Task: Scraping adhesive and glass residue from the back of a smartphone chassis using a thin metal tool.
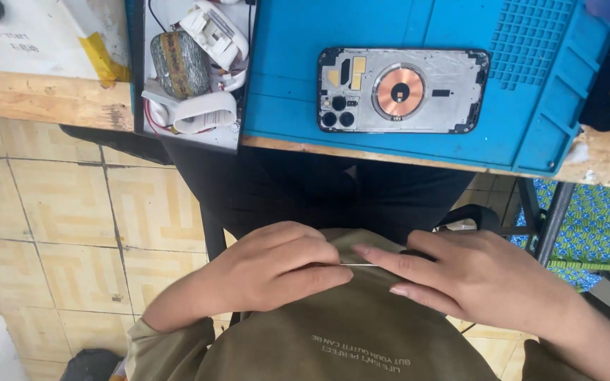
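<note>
Both hands are held low against the wearer's olive-green shirt, well below the edge of the worktop. A thin metal tool, seen as a fine bright shaft, is held between the two hands, level and just above the shirt.

The left hand is curled, with its fingers closed narrowly around the left end of the thin metal tool. The right hand is laid flatter, with its fingers extended toward the left hand; the forefinger is laid along the right part of the shaft. A dark part is visible at the right hand's knuckles, but whether it is the tool's handle cannot be told. The fingertips of the two hands are nearly touching.

On the worktop, a blue work mat is laid with a gridded area at its right corner. An opened phone housing is lying flat on the mat, inner side up, with a round copper coil at its centre and camera openings at its left end. It is well apart from both hands.

Just left of the mat, a dark-rimmed tray is holding white plastic parts, a grey wrapped bundle and thin wires. A tiled floor is seen below the worktop at the left, and a patterned blue-green cloth at the right.
</note>
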